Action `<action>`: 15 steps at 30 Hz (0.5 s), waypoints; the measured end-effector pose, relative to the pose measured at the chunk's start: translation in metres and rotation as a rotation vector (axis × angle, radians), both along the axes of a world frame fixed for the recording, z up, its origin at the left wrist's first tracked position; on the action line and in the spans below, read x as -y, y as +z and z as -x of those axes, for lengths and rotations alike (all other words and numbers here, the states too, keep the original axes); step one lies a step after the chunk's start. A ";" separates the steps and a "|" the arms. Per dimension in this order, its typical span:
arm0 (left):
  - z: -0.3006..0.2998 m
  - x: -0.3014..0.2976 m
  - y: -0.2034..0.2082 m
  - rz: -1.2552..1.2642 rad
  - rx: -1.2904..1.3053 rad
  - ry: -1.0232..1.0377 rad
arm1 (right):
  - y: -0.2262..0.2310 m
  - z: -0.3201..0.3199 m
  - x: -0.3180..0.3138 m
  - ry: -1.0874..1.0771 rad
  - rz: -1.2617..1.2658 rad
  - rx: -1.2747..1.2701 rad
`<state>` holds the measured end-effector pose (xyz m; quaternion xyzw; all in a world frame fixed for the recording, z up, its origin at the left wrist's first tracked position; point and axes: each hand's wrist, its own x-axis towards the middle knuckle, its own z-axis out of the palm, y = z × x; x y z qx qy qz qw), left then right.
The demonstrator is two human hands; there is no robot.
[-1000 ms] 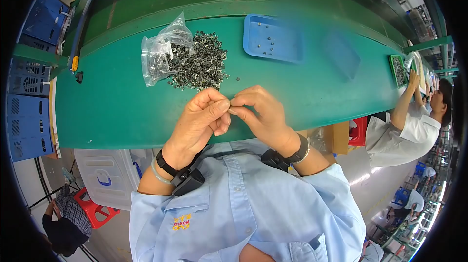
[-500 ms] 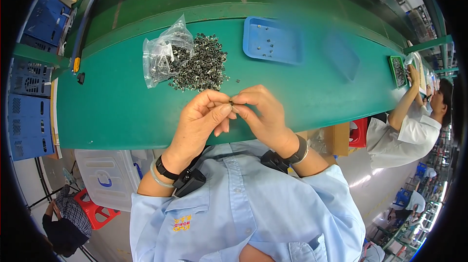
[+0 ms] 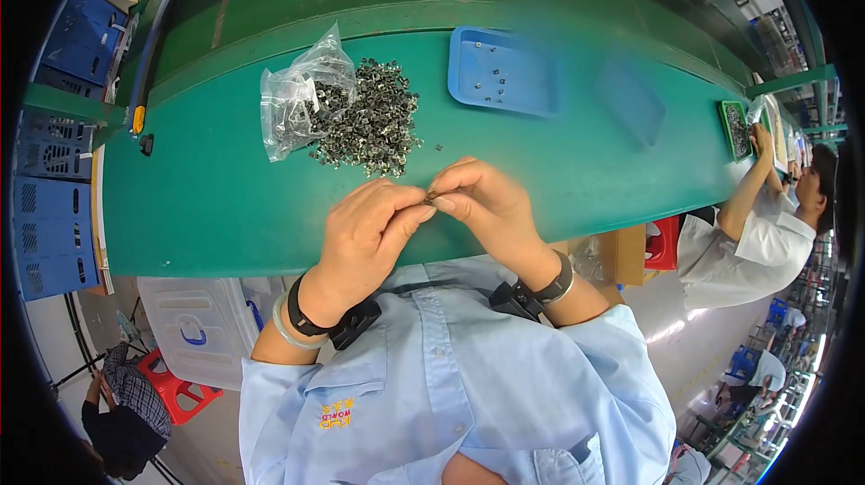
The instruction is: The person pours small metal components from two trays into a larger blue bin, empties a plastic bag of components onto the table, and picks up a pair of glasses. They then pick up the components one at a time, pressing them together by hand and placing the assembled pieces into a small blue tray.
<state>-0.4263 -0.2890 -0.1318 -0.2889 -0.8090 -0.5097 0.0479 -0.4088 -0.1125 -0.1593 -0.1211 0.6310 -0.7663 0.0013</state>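
My left hand (image 3: 365,224) and my right hand (image 3: 482,203) meet over the near part of the green table. Between their pinched thumbs and index fingers is a small dark part (image 3: 430,198), mostly covered by the fingertips. Just beyond my hands lies a heap of small black and silver parts (image 3: 374,120). A clear plastic bag (image 3: 293,115) leans against the heap's left side, with some parts in it. One loose part (image 3: 439,148) rests on the table to the right of the heap.
A shallow blue tray (image 3: 509,106) with several small parts stands at the back. Farther right is a blurred blue shape (image 3: 632,106). A green tray (image 3: 736,132) of parts sits at the right end by a co-worker (image 3: 752,233). Blue crates (image 3: 56,237) stand at the left.
My left hand has turned, its fingers now closer together and its back more in view. Both hands still pinch the small part in nearly the same place.
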 end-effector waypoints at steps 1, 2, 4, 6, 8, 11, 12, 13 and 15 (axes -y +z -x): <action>0.001 0.000 -0.001 0.027 -0.086 -0.003 | 0.001 0.000 -0.001 0.024 0.030 0.037; 0.001 0.000 -0.002 0.054 -0.172 -0.007 | 0.002 0.000 -0.001 0.024 0.030 0.038; 0.001 -0.001 -0.003 0.056 -0.195 -0.010 | 0.005 -0.001 -0.002 0.064 0.124 0.130; 0.001 -0.002 -0.004 0.059 -0.245 -0.013 | 0.006 -0.002 -0.002 0.083 0.171 0.175; 0.000 -0.003 -0.004 0.058 -0.250 -0.011 | 0.006 -0.002 -0.002 0.089 0.195 0.191; 0.000 -0.004 -0.004 0.053 -0.263 -0.012 | 0.007 -0.002 -0.002 0.086 0.203 0.198; 0.000 -0.004 -0.003 0.064 -0.283 -0.012 | 0.007 -0.002 -0.002 0.085 0.201 0.199; 0.000 -0.004 -0.003 0.074 -0.303 -0.012 | 0.007 -0.002 -0.003 0.085 0.198 0.200; 0.001 -0.004 -0.003 0.085 -0.324 -0.012 | 0.007 -0.003 -0.003 0.085 0.201 0.201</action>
